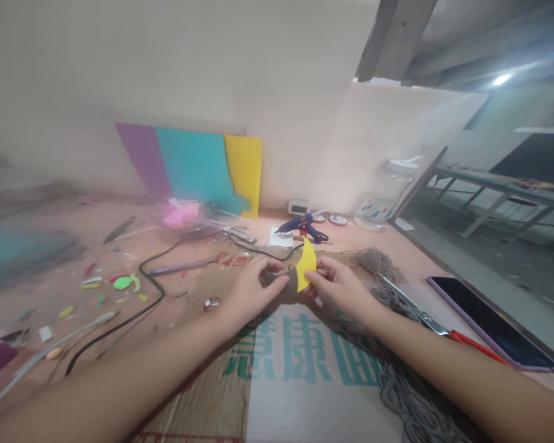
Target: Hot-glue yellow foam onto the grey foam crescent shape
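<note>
Over the printed cardboard, both hands are close together in front of me. My left hand [253, 286] pinches a dark grey piece [290, 282] between thumb and fingers; its exact kind is unclear. A curved, pointed yellow foam or card cutout [307, 261] is pinched at its right edge by my right hand [335, 284]. The yellow cutout meets the grey piece along its left side; I cannot tell whether they are joined. Just behind them a blue glue gun [305, 227] rests with its nozzle over a small white card [281, 237].
Grey yarn [410, 394] trails along the right, beside red-handled scissors [436, 323] and a phone [489, 320]. A clear bottle [383, 194] stands behind. Coloured sheets [191, 166] lean on the wall. A black cable [154, 286] and scraps cover the left side.
</note>
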The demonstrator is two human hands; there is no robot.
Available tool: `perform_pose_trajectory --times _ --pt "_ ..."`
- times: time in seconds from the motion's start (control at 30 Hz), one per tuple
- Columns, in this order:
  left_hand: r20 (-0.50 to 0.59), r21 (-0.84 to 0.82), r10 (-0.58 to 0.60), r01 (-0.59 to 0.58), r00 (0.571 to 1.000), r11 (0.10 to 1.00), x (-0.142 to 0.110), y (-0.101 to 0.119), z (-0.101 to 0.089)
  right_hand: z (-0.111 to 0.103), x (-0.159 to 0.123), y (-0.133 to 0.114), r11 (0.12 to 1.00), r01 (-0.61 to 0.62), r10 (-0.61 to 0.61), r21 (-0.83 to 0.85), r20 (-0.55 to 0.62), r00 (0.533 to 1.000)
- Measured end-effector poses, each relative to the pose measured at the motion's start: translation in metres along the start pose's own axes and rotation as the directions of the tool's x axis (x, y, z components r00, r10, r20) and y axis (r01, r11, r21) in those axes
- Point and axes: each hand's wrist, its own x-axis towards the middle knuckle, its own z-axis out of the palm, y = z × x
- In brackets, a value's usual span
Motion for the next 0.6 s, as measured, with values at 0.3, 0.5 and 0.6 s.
perform_pose_trajectory --times 0.3,0.5,0.6 --pt "0.024 0.348 0.269 -0.26 0.963 0.901 -0.0049 0.0023 -0.0028 0.0021 -0.0034 -0.0048 0.995 0.021 -0.019 -0.097 0.017 1.0" --pt "0.074 0.344 0.241 -0.252 0.968 0.905 -0.0048 0.0033 -0.003 0.0045 -0.0071 -0.0056 0.991 0.048 -0.044 -0.124 0.037 0.998" --pt "0.096 0.328 0.248 -0.266 0.964 0.907 -0.005 0.0054 -0.0027 0.0061 -0.0086 -0.006 0.992 0.033 -0.026 -0.123 0.054 0.998"
